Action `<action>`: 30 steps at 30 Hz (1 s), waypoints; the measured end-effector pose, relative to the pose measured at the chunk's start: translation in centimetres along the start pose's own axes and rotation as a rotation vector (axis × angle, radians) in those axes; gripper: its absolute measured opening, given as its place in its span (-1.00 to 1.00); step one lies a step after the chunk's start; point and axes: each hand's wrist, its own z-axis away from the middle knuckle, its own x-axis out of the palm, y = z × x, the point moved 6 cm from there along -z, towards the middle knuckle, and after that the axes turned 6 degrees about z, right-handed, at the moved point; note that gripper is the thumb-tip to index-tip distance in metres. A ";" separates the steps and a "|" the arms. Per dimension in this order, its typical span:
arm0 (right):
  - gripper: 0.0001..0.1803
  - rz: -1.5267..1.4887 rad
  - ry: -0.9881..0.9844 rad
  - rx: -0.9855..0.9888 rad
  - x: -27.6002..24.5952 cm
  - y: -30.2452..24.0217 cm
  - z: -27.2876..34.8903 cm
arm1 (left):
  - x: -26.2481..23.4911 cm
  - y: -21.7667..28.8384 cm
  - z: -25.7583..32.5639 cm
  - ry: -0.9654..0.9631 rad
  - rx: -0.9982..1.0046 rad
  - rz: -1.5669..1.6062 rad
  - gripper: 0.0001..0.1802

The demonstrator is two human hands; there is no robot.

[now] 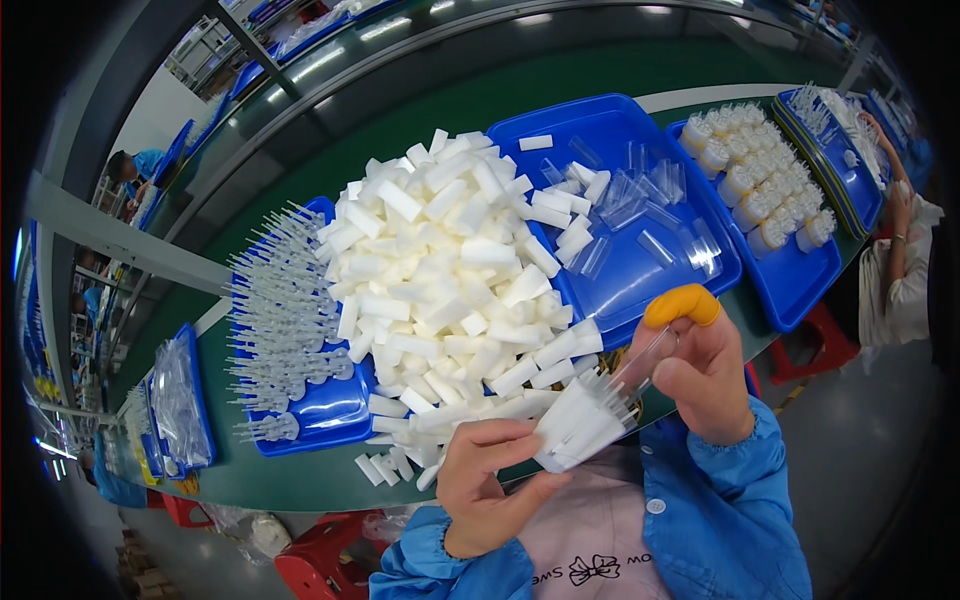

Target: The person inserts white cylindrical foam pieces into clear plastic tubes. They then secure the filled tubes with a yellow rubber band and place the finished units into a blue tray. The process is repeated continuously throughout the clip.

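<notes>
At the table's near edge, my left hand [490,490] pinches a fanned bundle of clear tubes with white foam pieces [582,428] in them. My right hand [705,375], with a yellow finger cot on one finger, is closed on a clear tube [645,362] at the bundle's upper right end. Whether that tube touches the others, I cannot tell. Just beyond both hands rises a large heap of short white foam pieces [430,280]. Behind my right hand a blue tray [625,290] holds loose clear tubes [640,200] and a few foam pieces.
Left of the heap, a blue tray [335,425] carries many white thin-stemmed parts [285,310]. At right, another blue tray [800,290] bears rows of white-and-yellow bundled pieces [765,185]. A co-worker's arm [900,210] is at far right. Red stools [320,560] stand below the green table.
</notes>
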 end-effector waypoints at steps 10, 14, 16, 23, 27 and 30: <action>-0.56 0.162 0.044 -0.126 0.9 -0.4 0.9 | 1.5 1.6 -1.4 -0.176 0.013 -0.305 -0.43; -0.56 0.150 0.006 -0.124 0.6 -0.2 0.7 | 1.7 1.2 -1.4 -0.246 0.047 -0.282 -0.47; -0.56 0.145 -0.010 -0.112 0.5 -0.2 0.5 | 1.8 1.1 -1.5 -0.274 0.031 -0.271 -0.50; -0.56 0.162 -0.031 -0.113 0.6 -0.2 0.7 | 2.0 0.8 -1.8 -0.333 0.094 -0.261 -0.52; -0.59 0.228 -0.027 -0.195 0.7 -0.5 1.0 | 1.9 1.0 -1.6 -0.162 0.033 -0.171 -0.51; -0.62 0.395 -0.056 -0.283 0.2 -1.8 0.4 | 1.0 1.2 -1.6 -0.024 0.030 -0.114 -0.52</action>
